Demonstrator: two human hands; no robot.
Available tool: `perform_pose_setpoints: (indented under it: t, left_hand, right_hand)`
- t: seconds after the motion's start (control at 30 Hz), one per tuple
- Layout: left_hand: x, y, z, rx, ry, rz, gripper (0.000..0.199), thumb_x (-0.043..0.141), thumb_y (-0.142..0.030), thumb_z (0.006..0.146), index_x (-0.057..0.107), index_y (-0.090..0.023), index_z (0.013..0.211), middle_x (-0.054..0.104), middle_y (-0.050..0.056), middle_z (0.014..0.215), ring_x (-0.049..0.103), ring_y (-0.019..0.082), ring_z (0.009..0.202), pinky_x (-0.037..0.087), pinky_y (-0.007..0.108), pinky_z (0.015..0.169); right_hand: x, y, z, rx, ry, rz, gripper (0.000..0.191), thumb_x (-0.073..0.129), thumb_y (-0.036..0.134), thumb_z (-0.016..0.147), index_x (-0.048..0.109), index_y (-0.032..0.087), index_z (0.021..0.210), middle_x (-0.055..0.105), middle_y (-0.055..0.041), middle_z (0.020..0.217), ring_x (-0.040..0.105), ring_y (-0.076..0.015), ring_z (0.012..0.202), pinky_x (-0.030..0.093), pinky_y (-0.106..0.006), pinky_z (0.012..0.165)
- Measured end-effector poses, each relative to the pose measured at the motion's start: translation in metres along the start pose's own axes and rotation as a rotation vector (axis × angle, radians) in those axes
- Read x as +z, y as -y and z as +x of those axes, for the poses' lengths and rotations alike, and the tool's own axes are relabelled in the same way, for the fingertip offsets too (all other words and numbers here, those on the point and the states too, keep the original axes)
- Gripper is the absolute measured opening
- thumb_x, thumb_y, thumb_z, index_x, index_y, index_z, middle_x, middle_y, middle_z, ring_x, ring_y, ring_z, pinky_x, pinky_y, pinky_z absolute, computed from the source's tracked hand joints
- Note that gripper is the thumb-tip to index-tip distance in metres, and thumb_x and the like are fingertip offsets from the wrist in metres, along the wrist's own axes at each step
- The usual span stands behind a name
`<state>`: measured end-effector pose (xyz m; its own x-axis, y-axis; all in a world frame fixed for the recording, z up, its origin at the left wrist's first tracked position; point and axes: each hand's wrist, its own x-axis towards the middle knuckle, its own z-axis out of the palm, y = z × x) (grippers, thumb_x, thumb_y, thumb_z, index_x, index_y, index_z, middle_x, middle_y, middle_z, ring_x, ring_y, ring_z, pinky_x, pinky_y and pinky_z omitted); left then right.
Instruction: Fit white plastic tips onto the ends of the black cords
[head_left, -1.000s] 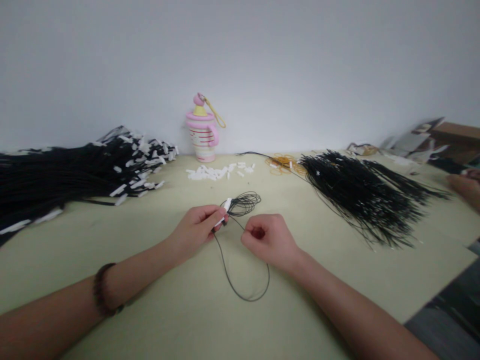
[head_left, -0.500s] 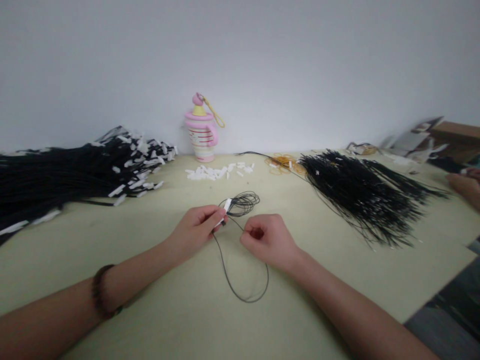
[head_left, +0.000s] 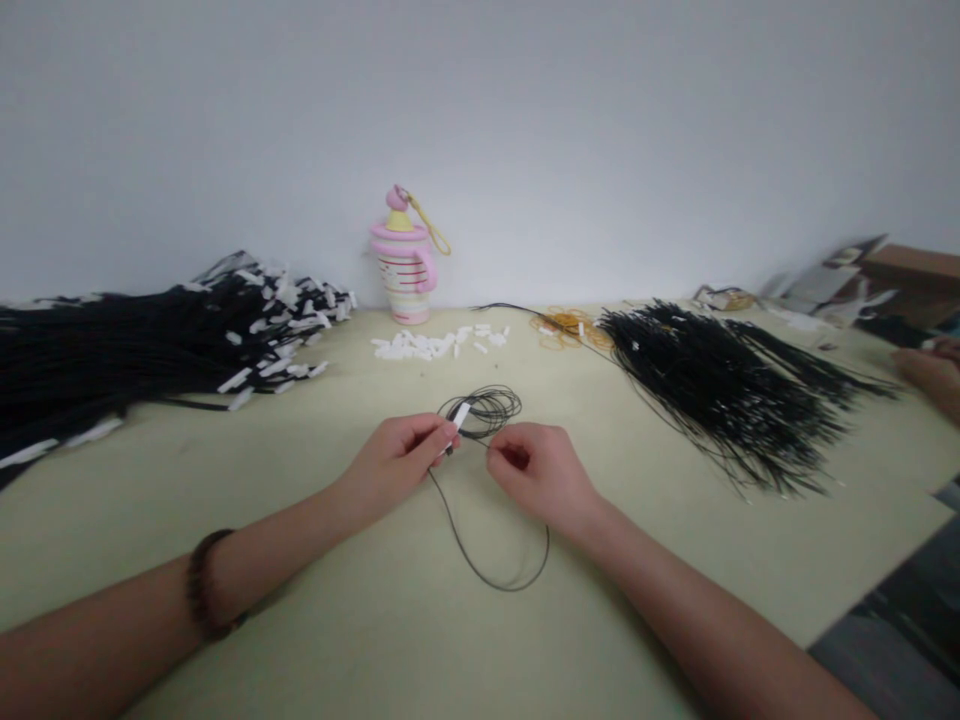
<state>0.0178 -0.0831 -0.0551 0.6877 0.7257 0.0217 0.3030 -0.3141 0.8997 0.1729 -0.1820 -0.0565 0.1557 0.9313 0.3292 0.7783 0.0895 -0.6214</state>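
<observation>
Between thumb and fingers, my left hand (head_left: 411, 450) pinches a small white plastic piece (head_left: 463, 415) together with part of a thin black cable. The cable's loose coil (head_left: 499, 405) lies just beyond those fingertips. My right hand (head_left: 536, 465) is closed in a pinch on a stretch of the same black cable (head_left: 477, 441), a short way to the right of the left hand. Below both hands a slack loop of the cable (head_left: 491, 582) hangs over the table. The fingertips partly hide where the white piece and cable meet.
Black cables with white ends (head_left: 150, 340) are heaped at left; another black bundle (head_left: 720, 390) lies right. At the back stand a pink-and-white cup (head_left: 405, 270), loose white pieces (head_left: 420, 346) and yellow rubber bands (head_left: 562, 325). Another person's hand (head_left: 930, 375) shows at the far right.
My right hand has shifted slightly right and the cable between the hands is drawn along with it. The hanging loop has risen a little and swung right. Both hands keep their pinch.
</observation>
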Motion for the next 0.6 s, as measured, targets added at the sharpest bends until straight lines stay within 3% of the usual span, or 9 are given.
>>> perform_pose_setpoints:
  t: [0.6]
  left_hand:
    - [-0.0006,0.0018,0.0008,0.13,0.048,0.155,0.031,0.044,-0.04,0.084,0.059,-0.015,0.072,0.04,-0.006,0.052,0.038,0.01,0.049,0.027,0.02,0.046]
  right_hand:
    - [0.0035,-0.0037,-0.0003,-0.08,0.06,0.023,0.016,0.046,0.01,0.077,0.052,0.015,0.063,0.049,0.0037,0.058,0.044,-0.0077,0.056,0.028,-0.018,0.054]
